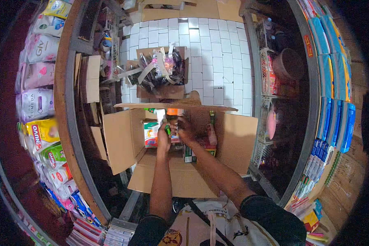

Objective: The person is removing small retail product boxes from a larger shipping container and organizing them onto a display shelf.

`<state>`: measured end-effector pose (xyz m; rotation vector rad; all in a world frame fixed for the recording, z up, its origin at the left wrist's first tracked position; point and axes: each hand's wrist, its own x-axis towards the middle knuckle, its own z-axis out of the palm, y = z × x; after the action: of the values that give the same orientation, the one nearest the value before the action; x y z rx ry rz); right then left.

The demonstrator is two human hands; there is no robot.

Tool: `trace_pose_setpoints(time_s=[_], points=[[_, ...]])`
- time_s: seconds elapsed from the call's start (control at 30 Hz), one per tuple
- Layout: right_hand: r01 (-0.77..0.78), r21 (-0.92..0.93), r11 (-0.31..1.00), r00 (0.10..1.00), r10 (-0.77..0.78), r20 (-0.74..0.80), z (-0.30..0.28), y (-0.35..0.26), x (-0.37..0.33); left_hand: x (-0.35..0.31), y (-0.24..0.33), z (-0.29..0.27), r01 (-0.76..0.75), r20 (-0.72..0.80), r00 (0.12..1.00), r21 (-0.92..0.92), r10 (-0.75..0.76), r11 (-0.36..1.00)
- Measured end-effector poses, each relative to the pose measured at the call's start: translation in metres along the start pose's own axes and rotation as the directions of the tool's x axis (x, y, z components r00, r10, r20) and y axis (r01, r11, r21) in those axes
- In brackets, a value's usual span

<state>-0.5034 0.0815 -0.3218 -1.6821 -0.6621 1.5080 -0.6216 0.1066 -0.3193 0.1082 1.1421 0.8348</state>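
Open cardboard box [180, 180] in front of the person, near centre, all four flaps folded out: left flap [119, 139], right flap [238, 139], far flap [172, 105], near flap toward the body. Both forearms come in from the lower edge and meet over the box opening.

Left hand [164, 137] is curled closed around a small item with a green tip [167, 130]; exact kind too small to tell. Right hand [186, 130] is just beside it, touching or nearly touching, fingers bent around the same cluster of goods; whether it truly grips anything I cannot tell. An orange-capped bottle [172, 112] stands just beyond the two hands, at the far side of the box.

Inside the box: a white-and-green carton [151, 133] upright at the left, against the left flap; red-green packs [203, 148] at the right under the right wrist; a slim stick-like item with a green-yellow top [212, 119] upright further right.

Farther away on the white tiled floor [225, 49] sits a second, smaller open box [162, 69], full of tangled dark items with pink bits and tan strips.

Left: curved wooden shelf [63, 82] with soft refill pouches [39, 74], white, pink, yellow, green. Right: wire racks [266, 74] with a round brown tub [289, 63], and rows of blue packets [336, 82] on the far-right wall.
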Motion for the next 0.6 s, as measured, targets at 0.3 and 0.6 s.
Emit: trace_pose_setpoints(time_s=[0.3,0.6], points=[[0.189,-0.728,0.659,0.976,-0.046,0.211,-0.064,0.035,0.036,-0.039,-0.030,0.016,0.058,-0.190,0.981,0.450,0.033,0.891],[0.419,-0.672,0.611,0.873,-0.067,0.483,-0.108,0.026,0.058,-0.032,-0.069,-0.003,0.130,0.056,0.986,0.335,-0.158,0.933]])
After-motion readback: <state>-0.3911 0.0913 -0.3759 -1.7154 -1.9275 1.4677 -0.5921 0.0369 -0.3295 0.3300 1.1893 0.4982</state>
